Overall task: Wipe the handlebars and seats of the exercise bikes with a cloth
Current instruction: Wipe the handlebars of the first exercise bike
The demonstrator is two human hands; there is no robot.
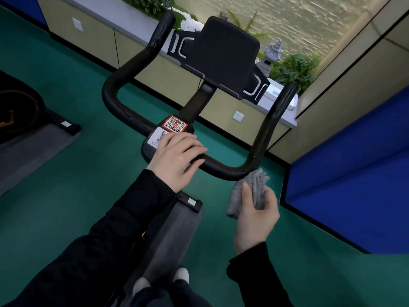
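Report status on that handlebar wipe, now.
Left hand open, resting on handlebar centre. Right hand grips grey cloth at the bar's right bend. Nothing blocking the bar.

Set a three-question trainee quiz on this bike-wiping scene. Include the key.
1. True or false: the left hand holds the cloth.
2. Which part of the handlebar is the cloth nearest? A) left bend B) right bend C) far left tip
3. Fill in: the orange-bordered sticker shows a ___ code.

Key: 1 false, the right hand holds it; 2 B; 3 QR.
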